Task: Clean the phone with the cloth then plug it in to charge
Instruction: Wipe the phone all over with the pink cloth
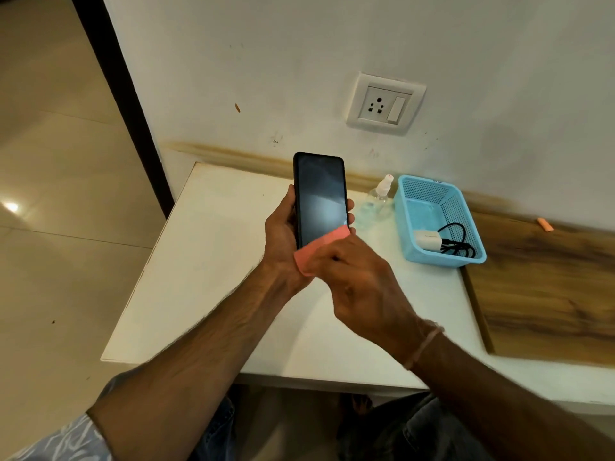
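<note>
Our left grip (282,229) clasps the phone (321,197) over the worktop's (216,277) middle; right grip (362,284) pinches the cloth (316,249) on its lower end — if we rub too hard, the phone may slip free.

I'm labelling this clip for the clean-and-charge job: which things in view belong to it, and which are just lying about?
Job: phone, held by the left hand; pink cloth, held on its screen by the right hand; white charger and black cable; wall socket.
Lying about: spray bottle; blue basket holding the charger; small orange thing on the wooden board; white table.
</note>
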Available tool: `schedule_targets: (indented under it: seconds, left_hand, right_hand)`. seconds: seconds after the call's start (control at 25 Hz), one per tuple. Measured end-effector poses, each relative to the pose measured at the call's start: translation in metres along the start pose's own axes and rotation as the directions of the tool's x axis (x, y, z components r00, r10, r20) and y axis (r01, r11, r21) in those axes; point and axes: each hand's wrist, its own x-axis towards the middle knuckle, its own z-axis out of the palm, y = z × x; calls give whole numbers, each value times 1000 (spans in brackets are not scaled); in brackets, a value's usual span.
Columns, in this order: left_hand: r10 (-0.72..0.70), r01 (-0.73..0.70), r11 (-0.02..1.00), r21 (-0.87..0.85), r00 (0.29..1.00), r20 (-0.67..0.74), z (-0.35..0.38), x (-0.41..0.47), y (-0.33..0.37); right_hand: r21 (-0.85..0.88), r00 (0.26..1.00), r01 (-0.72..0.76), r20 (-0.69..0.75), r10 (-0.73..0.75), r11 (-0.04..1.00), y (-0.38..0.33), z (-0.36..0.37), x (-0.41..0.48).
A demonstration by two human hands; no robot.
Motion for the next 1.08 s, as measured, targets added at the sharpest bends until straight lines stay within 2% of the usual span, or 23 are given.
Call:
schedule_targets:
  seconds: [0.08,0.2,0.28,0.32,0.36,0.44,0.52,0.56,0.64,0.72,0.8,0.88,0.96,1.0,1.08]
  left_hand:
    - [37,-37,999,3,999,0,-2,3,3]
    - [56,-54,995,79,998,-22,-5,6,-3]
    - [60,-55,991,124,997,-39,-5,5,-10]
    - [51,-49,992,115,999,-18,-6,5,-12]
    - [27,-28,996,89,1000,12,-7,5,-12]
    - [0,-3,998,57,999,52,-8,3,-7]
    - [31,-34,996,86,999,40,-9,6,-4]
    - [50,-53,993,108,998,29,-10,8,-4]
    - [71,-72,988,135,997,8,-9,9,-7]
    - [79,-78,989,127,997,-8,-8,8,-8]
    - [87,-88,993,82,996,22,-8,7,-5]
    - [81,-86,995,57,994,77,-9,5,1]
    - [55,-59,996,66,997,59,-10,5,4]
    - [57,-60,995,77,998,38,-11,7,3]
    - [79,-80,990,117,997,15,-12,9,-1]
  right_hand:
    - [-38,999,23,38,-21,999,9,-12,-6]
    - [-157,989,-113,-109,97,981,26,-21,14]
    - [-122,956,-232,-211,203,965,22,-13,38]
    - [-91,952,-245,-213,221,965,14,-5,46]
    - [-67,963,-214,-180,200,974,7,3,46]
    - [-40,995,-60,-83,57,997,3,7,34]
    - [-51,999,30,-41,-32,998,17,-7,26]
    - [-84,998,-7,-66,1,996,25,-13,30]
    - [-126,967,-206,-181,182,970,41,-20,53]
    - [-63,917,-329,-259,303,942,36,-12,76]
    - [-22,937,-264,-244,250,964,20,5,75]
    - [-20,989,-81,-125,78,997,10,12,52]
    - [-55,995,63,-79,-67,997,15,3,35]
    - [-90,993,58,-100,-67,994,23,-3,37]
    - [-146,981,-92,-181,65,985,37,-13,57]
